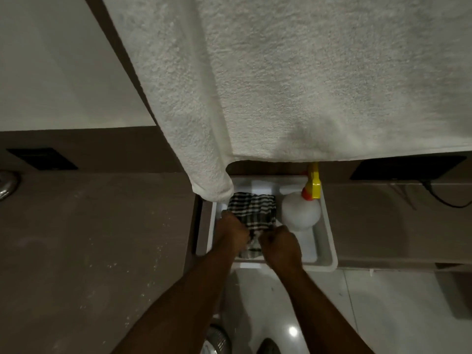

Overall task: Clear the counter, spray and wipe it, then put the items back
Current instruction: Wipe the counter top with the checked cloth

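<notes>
A black-and-white checked cloth lies in a white plastic tray set between two stretches of brown counter. My left hand grips the cloth's left side. Closed in a fist, my right hand holds its near right corner. A white spray bottle with a yellow and red trigger head stands in the tray's right half, just right of the cloth.
A large white towel hangs from above and covers the tray's far left corner. Dark sockets sit in the back wall, one at the right with a black cable. A metal fitting shows at the far left. Glossy floor lies below.
</notes>
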`<state>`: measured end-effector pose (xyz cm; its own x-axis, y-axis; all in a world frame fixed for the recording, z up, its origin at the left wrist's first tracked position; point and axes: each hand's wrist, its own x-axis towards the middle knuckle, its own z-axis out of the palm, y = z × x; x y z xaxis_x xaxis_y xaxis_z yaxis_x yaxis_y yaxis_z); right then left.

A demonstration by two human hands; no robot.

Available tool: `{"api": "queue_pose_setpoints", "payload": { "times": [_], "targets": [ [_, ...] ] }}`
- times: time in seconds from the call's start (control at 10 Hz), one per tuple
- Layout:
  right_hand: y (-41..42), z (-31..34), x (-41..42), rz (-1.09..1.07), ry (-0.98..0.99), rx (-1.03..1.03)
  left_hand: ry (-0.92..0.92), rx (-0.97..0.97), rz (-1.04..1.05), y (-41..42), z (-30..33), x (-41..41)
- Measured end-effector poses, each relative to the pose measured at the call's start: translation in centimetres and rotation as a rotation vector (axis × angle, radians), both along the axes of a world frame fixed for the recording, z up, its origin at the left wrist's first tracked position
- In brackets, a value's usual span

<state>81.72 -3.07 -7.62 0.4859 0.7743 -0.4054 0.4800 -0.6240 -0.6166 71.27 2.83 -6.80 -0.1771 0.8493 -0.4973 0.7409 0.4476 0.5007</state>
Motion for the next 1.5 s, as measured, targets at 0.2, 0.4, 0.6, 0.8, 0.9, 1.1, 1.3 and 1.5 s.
{"api": "queue_pose_setpoints", "payload": {
  "times": [0.2,0.4,0.6,0.8,0.9,1.1,1.3,1.5],
  "targets": [
    [3.6,-1.6,-1.0,-0.09,0.128,-0.109,-0.306,-0.051,0.199,1.1,0.3,-0.5],
    [3.6,3.1,-1.8,-0.254,0.592,0.037,-1.001,-0.178,0.431,-0.6,5.3,-5.3],
    [-0.7,8.3,-13.9,-0.205,0.725,0.312,-1.077,-0.133,0.309,-4.3,9.3,-19.9],
    [-1.8,9.5,-32.0,-0.128,0.584,0.421,-0.886,0.062,0.225,-4.7,8.7,-37.8],
    [-2.7,8.5,-39.2,0.036,0.167,0.223,-0.411,0.129,-0.019,-5.1,7.2,-45.7],
    [-2.1,4.9,-47.4,0.61,-0.516,0.142,0.312,0.269,-0.296,-4.3,3.2,-59.1],
    [-0.1,0.2,-47.2,0.702,-0.629,0.007,0.469,0.347,-0.358,-3.9,0.0,-64.5],
    [12.0,0.4,-42.3,0.184,-0.612,-0.169,0.502,0.385,-0.38,-3.4,-2.2,-65.5]
  ]
}}
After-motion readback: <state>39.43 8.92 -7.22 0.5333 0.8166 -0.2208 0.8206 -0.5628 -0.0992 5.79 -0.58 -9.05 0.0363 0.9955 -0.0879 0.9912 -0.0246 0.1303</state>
